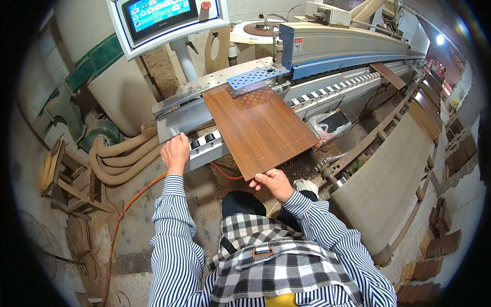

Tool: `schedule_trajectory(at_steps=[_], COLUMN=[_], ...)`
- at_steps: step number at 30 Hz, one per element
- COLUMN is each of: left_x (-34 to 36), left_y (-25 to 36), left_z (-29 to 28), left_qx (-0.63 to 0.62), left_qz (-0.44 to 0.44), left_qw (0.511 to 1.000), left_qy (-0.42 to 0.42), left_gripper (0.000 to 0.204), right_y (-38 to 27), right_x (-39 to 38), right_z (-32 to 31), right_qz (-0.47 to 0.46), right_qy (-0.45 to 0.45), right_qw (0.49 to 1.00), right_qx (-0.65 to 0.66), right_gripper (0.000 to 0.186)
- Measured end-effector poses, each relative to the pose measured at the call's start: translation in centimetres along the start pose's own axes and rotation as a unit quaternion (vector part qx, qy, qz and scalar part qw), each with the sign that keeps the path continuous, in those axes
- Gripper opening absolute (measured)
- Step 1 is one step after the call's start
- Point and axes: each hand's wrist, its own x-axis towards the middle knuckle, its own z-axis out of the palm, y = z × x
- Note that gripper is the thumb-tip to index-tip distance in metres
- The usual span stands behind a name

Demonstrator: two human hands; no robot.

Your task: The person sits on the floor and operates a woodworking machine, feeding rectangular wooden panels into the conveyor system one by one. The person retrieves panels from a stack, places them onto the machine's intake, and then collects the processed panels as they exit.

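Note:
A flat brown wood-grain panel (258,130) lies tilted to the view across the machine's front. Its far edge sits beneath a blue perforated guard plate (255,78), and its near corner juts out toward me. My right hand (273,183) pinches the panel's near edge, thumb on top and fingers underneath. Left of the panel, my left hand (175,152) is closed with curled fingers at the end of the roller rail (207,145). The panel and that hand are apart.
A control screen (161,13) with a red button (205,5) stands far left. The long panel-edging machine (348,46) runs right, with another panel (387,75) on it. A wire basket (332,125) hangs in front. A belt conveyor (383,189) lies right, hoses (128,153) left.

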Motion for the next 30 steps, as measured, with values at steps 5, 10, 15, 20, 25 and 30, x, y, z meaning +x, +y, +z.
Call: schedule_trajectory(at_steps=[5, 10, 15, 20, 25, 30], left_x=[0.0, 0.1, 0.1, 0.0, 0.2, 0.9], left_y=[0.1, 0.0, 0.1, 0.2, 0.5, 1.0], left_z=[0.0, 0.1, 0.2, 0.1, -0.2, 0.7], left_qx=[0.003, 0.004, 0.008, 0.014, 0.023, 0.039], left_qz=[0.002, 0.0, -0.003, -0.002, 0.003, 0.003], left_qw=[1.0, 1.0, 1.0, 1.0, 1.0, 0.997], left_qy=[-0.002, -0.004, -0.004, -0.003, -0.019, -0.06], left_gripper=[0.04, 0.039, 0.039, 0.041, 0.041, 0.045], right_y=[-0.1, -0.3, -0.5, -1.0, -1.9, -2.7], right_x=[-0.2, -0.3, -0.6, -0.7, -0.9, -2.1], right_z=[-1.1, -3.0, -4.9, -6.7, -9.5, -13.4], right_qz=[-0.028, -0.039, -0.06, -0.092, -0.133, -0.123], right_qy=[0.025, 0.059, 0.115, 0.15, 0.212, 0.281], right_qw=[0.999, 0.997, 0.991, 0.984, 0.968, 0.951], right_qx=[-0.002, -0.001, 0.011, 0.024, 0.032, 0.027], right_gripper=[0.022, 0.021, 0.018, 0.018, 0.023, 0.03])
